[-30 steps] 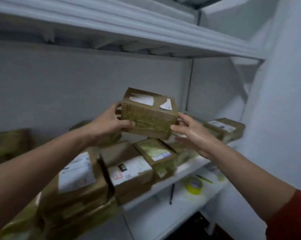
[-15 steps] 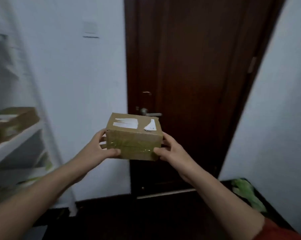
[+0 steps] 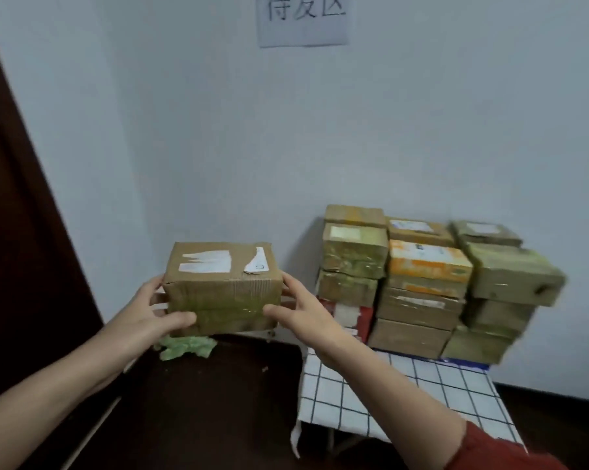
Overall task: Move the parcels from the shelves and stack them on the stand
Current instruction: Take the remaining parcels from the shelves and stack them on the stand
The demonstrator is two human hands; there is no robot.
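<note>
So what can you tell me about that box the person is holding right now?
The box is brown corrugated cardboard, held roughly level in the air, with torn white label scraps on top and glossy yellowish tape round its front. The left hand grips its left end, the right hand its right end, thumbs on the front face. It hangs left of the stacked parcels, apart from them.
</note>
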